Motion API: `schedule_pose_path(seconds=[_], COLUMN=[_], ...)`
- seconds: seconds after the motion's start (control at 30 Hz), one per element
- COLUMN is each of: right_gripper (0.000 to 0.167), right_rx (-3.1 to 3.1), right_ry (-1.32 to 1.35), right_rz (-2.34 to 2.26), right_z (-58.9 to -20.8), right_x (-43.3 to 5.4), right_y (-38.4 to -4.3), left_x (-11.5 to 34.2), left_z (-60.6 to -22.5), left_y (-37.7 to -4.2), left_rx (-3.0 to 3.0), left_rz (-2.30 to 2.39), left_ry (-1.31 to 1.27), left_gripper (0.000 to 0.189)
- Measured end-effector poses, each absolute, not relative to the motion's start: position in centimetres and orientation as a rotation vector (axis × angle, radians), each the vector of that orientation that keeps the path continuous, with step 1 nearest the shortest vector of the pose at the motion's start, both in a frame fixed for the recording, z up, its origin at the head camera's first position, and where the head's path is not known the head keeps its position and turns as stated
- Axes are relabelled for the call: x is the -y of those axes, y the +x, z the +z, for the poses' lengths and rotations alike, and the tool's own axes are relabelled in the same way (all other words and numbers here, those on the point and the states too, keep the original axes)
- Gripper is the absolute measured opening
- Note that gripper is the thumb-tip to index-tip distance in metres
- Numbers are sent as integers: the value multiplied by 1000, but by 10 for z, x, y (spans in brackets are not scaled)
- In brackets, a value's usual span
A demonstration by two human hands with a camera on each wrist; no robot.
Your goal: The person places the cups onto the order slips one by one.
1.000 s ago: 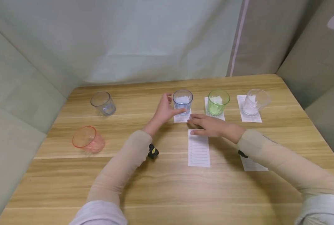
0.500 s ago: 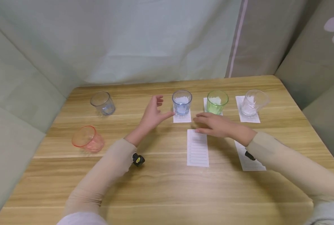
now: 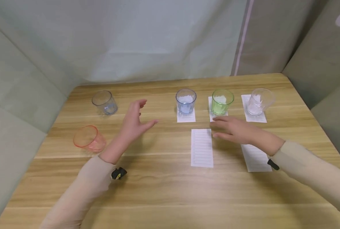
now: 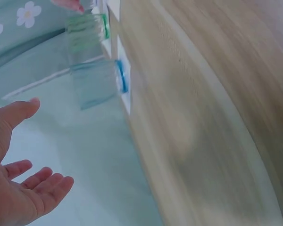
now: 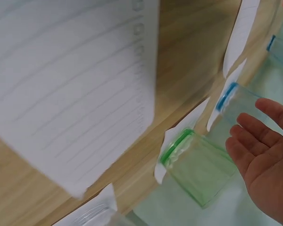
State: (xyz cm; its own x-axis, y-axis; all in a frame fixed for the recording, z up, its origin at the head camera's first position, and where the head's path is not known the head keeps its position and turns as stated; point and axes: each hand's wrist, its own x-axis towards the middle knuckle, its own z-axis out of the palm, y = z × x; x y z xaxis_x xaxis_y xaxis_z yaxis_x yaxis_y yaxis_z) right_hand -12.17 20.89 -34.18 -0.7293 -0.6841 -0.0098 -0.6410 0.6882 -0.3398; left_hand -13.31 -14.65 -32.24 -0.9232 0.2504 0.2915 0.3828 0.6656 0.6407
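My left hand (image 3: 134, 122) hovers over the table between the grey-blue glass (image 3: 104, 103) and the blue glass (image 3: 186, 101), thumb and fingers spread and holding nothing. In the left wrist view its palm (image 4: 19, 188) faces up beside the blue glass (image 4: 96, 82). The blue glass stands upright on a lined paper slip (image 3: 186, 118). My right hand (image 3: 236, 130) is just in front of the green glass (image 3: 222, 103), fingers extended, nothing in them. The green glass stands on another slip. A clear glass (image 3: 258, 101) stands on a third slip at the right.
A red-rimmed glass (image 3: 90, 140) stands at the left, near my left forearm. One lined slip (image 3: 201, 148) lies at the table's middle, and another (image 3: 257, 159) is partly under my right forearm in view. A curtain (image 3: 158, 38) hangs behind the table.
My left hand has moved left, away from the blue glass, with its fingers spread. My right hand has shifted right, toward the front of the green glass. The glasses stay in place.
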Motion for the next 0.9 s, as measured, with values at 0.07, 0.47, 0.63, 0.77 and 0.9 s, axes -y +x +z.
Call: schedule_pose_path(seconds=[0.07,0.47,0.63,0.77,0.9], right_gripper=[47,50,53,53,55], right_rx=[-2764,-2844,-2905,-2937,-2959], right_ry=[-1052,-1060,-1227,-1253,-1232], right_rz=[-476,-473,-453,-455,-448], right_z=[-341,-337,-343,-347,-350], right_x=[-214,-241,-253,-262,-268], right_y=[-118,-96,-89,-81,-74], left_x=[153,193,211,224,238], left_z=[-319,-308,-308,-307,-305], left_y=[-129,-112,-105,-100,-96], left_rx=[2694,2662,2611,2568,2551], left_rz=[-1083,-962,-905,-860,-844], left_ry=[-501,-389,-350,-301,-223], left_gripper=[75,69,68,68,68])
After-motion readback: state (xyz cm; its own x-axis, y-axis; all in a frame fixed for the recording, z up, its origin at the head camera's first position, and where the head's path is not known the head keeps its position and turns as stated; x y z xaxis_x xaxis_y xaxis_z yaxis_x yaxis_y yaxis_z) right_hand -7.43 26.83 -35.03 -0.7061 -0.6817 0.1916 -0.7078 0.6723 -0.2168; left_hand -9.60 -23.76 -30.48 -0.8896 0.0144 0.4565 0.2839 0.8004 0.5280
